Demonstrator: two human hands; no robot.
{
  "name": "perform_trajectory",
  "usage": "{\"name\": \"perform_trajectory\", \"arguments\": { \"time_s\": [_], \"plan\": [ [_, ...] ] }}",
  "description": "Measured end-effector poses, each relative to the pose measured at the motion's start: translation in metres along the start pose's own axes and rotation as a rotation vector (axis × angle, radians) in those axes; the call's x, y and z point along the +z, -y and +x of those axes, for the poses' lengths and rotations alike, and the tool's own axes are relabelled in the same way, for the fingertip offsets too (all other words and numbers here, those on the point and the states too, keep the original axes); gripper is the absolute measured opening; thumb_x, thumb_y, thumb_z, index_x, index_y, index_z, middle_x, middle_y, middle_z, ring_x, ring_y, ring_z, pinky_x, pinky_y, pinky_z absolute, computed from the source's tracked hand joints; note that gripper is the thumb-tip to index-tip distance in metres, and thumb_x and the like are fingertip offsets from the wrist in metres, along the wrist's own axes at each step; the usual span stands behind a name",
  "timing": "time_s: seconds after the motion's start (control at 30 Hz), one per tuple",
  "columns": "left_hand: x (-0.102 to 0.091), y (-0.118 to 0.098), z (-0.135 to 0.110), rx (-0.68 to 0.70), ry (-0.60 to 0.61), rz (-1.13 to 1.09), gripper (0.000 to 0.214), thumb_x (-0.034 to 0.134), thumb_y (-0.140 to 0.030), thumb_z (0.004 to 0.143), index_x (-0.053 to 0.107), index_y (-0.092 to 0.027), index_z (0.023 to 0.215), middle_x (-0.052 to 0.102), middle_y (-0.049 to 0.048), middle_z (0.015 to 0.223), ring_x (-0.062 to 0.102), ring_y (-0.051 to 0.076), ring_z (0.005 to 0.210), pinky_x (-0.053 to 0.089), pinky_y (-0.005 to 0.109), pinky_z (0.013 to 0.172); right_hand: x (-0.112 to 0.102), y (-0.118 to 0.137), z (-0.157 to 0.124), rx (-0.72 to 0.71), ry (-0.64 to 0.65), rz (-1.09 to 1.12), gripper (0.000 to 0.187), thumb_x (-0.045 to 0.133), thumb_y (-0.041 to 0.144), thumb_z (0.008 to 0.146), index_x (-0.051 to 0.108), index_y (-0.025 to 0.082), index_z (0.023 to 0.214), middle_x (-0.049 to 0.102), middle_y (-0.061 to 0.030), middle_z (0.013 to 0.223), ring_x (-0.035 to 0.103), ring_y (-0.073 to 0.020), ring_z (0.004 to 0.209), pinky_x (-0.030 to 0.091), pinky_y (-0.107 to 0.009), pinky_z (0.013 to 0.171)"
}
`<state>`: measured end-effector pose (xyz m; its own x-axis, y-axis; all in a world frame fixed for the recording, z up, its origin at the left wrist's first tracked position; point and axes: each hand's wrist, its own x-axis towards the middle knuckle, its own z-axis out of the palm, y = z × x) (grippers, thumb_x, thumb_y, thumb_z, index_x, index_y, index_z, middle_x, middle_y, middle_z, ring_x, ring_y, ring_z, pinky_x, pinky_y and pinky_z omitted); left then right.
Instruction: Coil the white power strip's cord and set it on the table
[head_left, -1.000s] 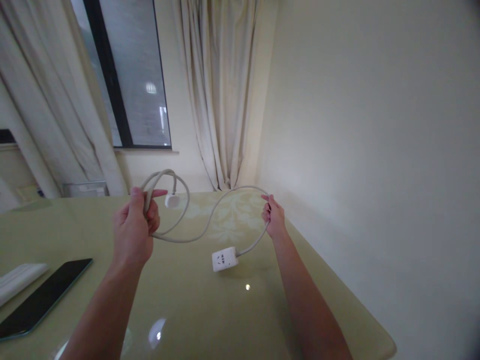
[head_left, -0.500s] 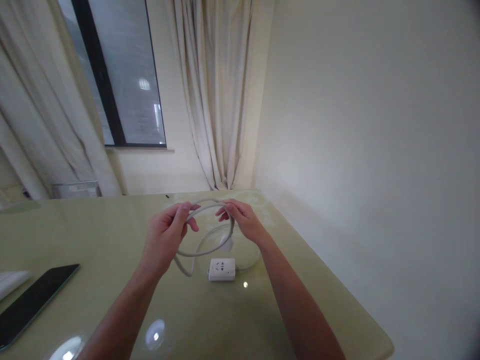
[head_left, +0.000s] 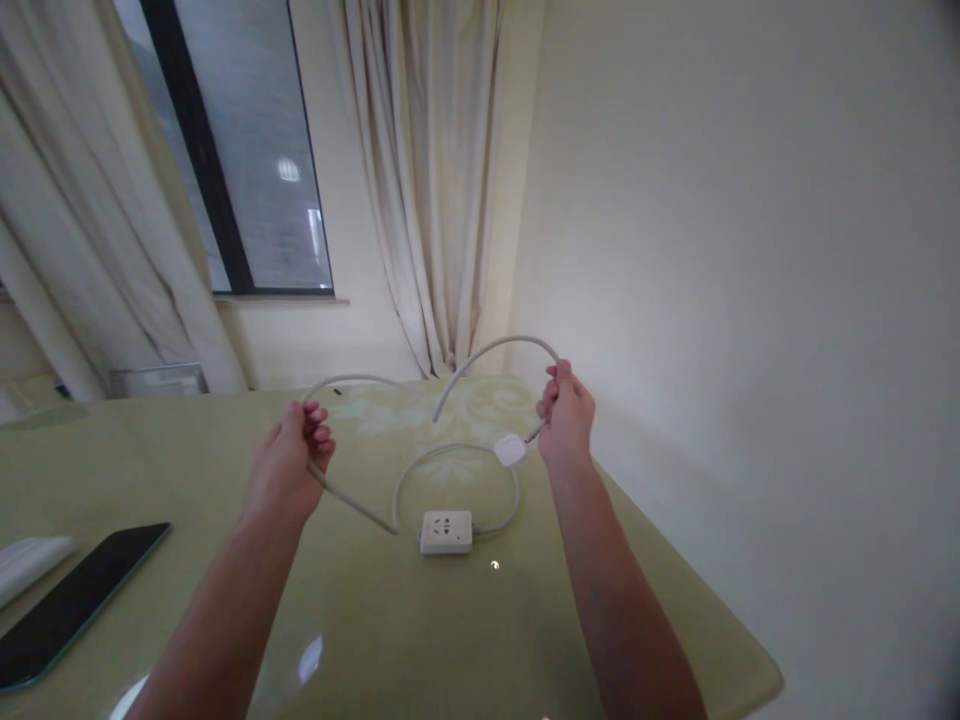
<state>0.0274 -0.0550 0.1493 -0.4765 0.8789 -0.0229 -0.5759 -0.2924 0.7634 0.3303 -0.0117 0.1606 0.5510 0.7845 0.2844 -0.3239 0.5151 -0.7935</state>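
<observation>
A pale grey power cord (head_left: 457, 447) runs in loose curves between my hands and down to a small white socket box (head_left: 446, 533) on the table. My left hand (head_left: 289, 465) is closed around one stretch of the cord, held above the table at left. Further right, my right hand (head_left: 568, 412) grips another part near the plug end. The white plug (head_left: 511, 450) hangs just to the left of that hand, face-on, its pins hidden. An arched length of cord rises from the right hand and curves back toward the middle.
A dark flat tablet-like slab (head_left: 82, 605) lies at the table's left, beside a white object (head_left: 34, 562). The glossy green table (head_left: 420, 640) meets a plain wall (head_left: 735, 300) on the right. Curtains (head_left: 427, 180) and a window stand behind.
Both hands have moved apart, left hand leftward and right hand to the right. The coiled loops have opened into wide arcs, and the plug has moved up and right with the right hand.
</observation>
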Motion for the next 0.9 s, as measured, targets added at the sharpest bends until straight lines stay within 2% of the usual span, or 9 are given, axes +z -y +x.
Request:
{"name": "perform_trajectory", "arguments": {
  "time_s": [0.07, 0.13, 0.23, 0.37, 0.53, 0.67, 0.77, 0.87, 0.9],
  "plan": [
    [-0.005, -0.003, 0.006, -0.057, 0.009, -0.131, 0.036, 0.039, -0.02, 0.112, 0.057, -0.013, 0.082, 0.051, -0.0092, 0.06, 0.039, 0.0, 0.036, 0.03, 0.012, 0.035, -0.005, 0.007, 0.006, 0.167, -0.089, 0.136, 0.037, 0.071, 0.053, 0.092, 0.06, 0.02, 0.081, 0.033, 0.0141, 0.052, 0.018, -0.0055, 0.041, 0.016, -0.021, 0.039],
    [-0.008, -0.004, 0.009, -0.116, 0.008, -0.179, 0.039, 0.035, -0.022, 0.113, 0.057, -0.013, 0.082, 0.045, -0.0102, 0.057, 0.034, 0.0, 0.034, 0.026, 0.013, 0.033, -0.006, 0.012, 0.007, 0.186, -0.155, 0.187, 0.033, 0.07, 0.048, 0.094, 0.059, 0.02, 0.081, 0.029, 0.0146, 0.052, 0.017, -0.0061, 0.041, 0.015, -0.021, 0.039],
    [-0.008, 0.001, 0.011, -0.194, 0.021, -0.158, 0.04, 0.031, -0.018, 0.112, 0.058, -0.012, 0.083, 0.038, -0.0113, 0.055, 0.031, 0.001, 0.034, 0.024, 0.013, 0.034, 0.001, 0.015, -0.001, -0.068, -0.197, 0.165, 0.034, 0.072, 0.048, 0.092, 0.06, 0.019, 0.079, 0.036, 0.012, 0.055, 0.023, -0.0066, 0.046, 0.02, -0.022, 0.043],
    [-0.007, 0.01, 0.013, -0.176, 0.058, 0.034, 0.024, 0.044, -0.009, 0.102, 0.064, -0.01, 0.088, 0.042, -0.0099, 0.059, 0.031, 0.001, 0.037, 0.027, 0.014, 0.038, 0.014, 0.018, -0.022, -0.486, -0.092, 0.044, 0.037, 0.069, 0.052, 0.094, 0.062, 0.019, 0.078, 0.056, 0.004, 0.073, 0.044, -0.0093, 0.061, 0.039, -0.024, 0.062],
    [-0.013, 0.03, 0.019, -0.016, 0.064, 0.267, 0.016, 0.068, -0.014, 0.085, 0.074, -0.013, 0.101, 0.068, -0.0004, 0.081, 0.046, 0.005, 0.052, 0.038, 0.016, 0.049, 0.019, 0.022, -0.044, -0.633, 0.142, -0.115, 0.029, 0.069, 0.046, 0.098, 0.07, 0.02, 0.087, 0.061, 0.0006, 0.082, 0.056, -0.0147, 0.079, 0.044, -0.029, 0.074],
    [-0.022, 0.043, 0.027, 0.249, 0.207, 0.706, 0.028, 0.077, -0.022, 0.074, 0.077, -0.019, 0.102, 0.073, 0.0049, 0.086, 0.059, 0.017, 0.07, 0.048, 0.026, 0.064, 0.022, 0.02, -0.054, -0.512, 0.307, -0.093, 0.033, 0.062, 0.05, 0.102, 0.065, 0.022, 0.085, 0.051, 0.0036, 0.07, 0.047, -0.013, 0.064, 0.039, -0.027, 0.061],
    [-0.018, 0.04, 0.021, 0.388, 0.268, 0.806, 0.033, 0.086, -0.025, 0.064, 0.08, -0.021, 0.096, 0.074, 0.0105, 0.099, 0.066, 0.028, 0.095, 0.052, 0.036, 0.085, 0.024, 0.021, -0.061, -0.432, 0.373, -0.175, 0.032, 0.062, 0.051, 0.101, 0.067, 0.023, 0.086, 0.05, 0.0033, 0.066, 0.047, -0.0138, 0.061, 0.039, -0.027, 0.058],
    [-0.003, 0.023, -0.005, 0.565, 0.439, 0.802, 0.03, 0.082, -0.037, 0.076, 0.082, -0.024, 0.102, 0.074, 0.013, 0.118, 0.061, 0.033, 0.122, 0.045, 0.04, 0.109, 0.026, 0.023, -0.069, -0.428, 0.427, -0.316, 0.033, 0.064, 0.054, 0.099, 0.069, 0.023, 0.087, 0.052, 0.0021, 0.066, 0.048, -0.0145, 0.06, 0.038, -0.027, 0.056],
    [0.002, 0.017, -0.017, 0.543, 0.534, 0.791, 0.028, 0.077, -0.042, 0.083, 0.082, -0.024, 0.104, 0.075, 0.0121, 0.119, 0.063, 0.032, 0.122, 0.044, 0.04, 0.111, 0.027, 0.023, -0.071, -0.432, 0.448, -0.358, 0.033, 0.065, 0.054, 0.099, 0.07, 0.023, 0.088, 0.053, 0.0018, 0.066, 0.048, -0.0144, 0.06, 0.037, -0.027, 0.055]
  ]
}}
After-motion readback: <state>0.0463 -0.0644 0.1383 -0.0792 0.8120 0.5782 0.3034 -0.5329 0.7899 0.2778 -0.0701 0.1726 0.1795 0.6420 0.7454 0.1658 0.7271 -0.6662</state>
